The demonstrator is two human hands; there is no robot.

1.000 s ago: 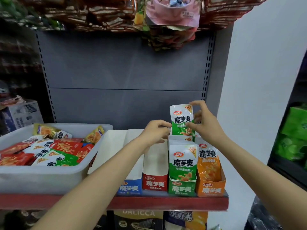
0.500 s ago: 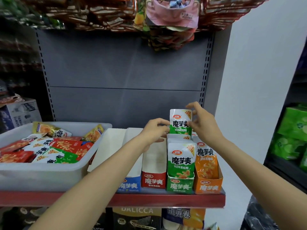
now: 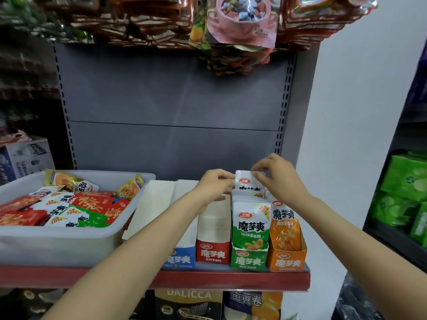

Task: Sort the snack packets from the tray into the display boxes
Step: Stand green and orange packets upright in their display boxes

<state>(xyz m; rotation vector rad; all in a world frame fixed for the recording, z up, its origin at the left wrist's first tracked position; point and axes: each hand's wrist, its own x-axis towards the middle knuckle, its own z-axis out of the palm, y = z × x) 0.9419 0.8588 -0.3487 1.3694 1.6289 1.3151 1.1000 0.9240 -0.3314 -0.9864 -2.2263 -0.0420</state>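
The green packet has sunk lower into the green box, behind the others. Your left hand and right hand both pinch its top. Lots more wait in the tray.

Tray sits left of four boxes (side by side).

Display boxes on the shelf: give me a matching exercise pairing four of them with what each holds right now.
Things:
1. green box
2. orange box
3. red box
4. grey tray

States:
A. shows no packets
B. mixed loose packets
C. orange packet at front
D. packet being lowered in by both hands

Pairs: 1-D, 2-C, 3-A, 4-B
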